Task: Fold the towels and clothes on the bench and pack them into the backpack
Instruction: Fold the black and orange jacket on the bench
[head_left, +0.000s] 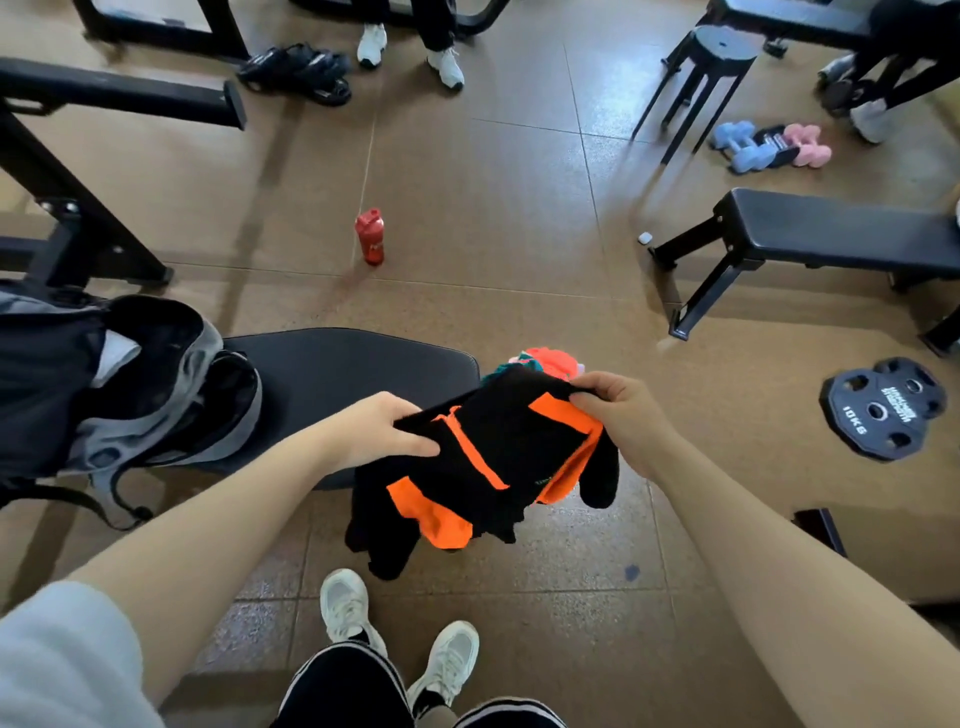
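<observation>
You've got the black-and-orange garment (493, 462) up in the air, just in front of the bench (337, 374). Your left hand (374, 431) pinches one top corner and your right hand (613, 405) pinches the other. It hangs limp and light, so it'll flop. Stay on those top corners, I'd say. More clothes (545, 361) lie at the bench's right end, and the backpack (130, 384) gapes open at its left end.

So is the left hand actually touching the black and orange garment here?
Touching. The head view shows the left hand pinching the upper edge of the black and orange garment, thumb on top of the cloth.
</observation>
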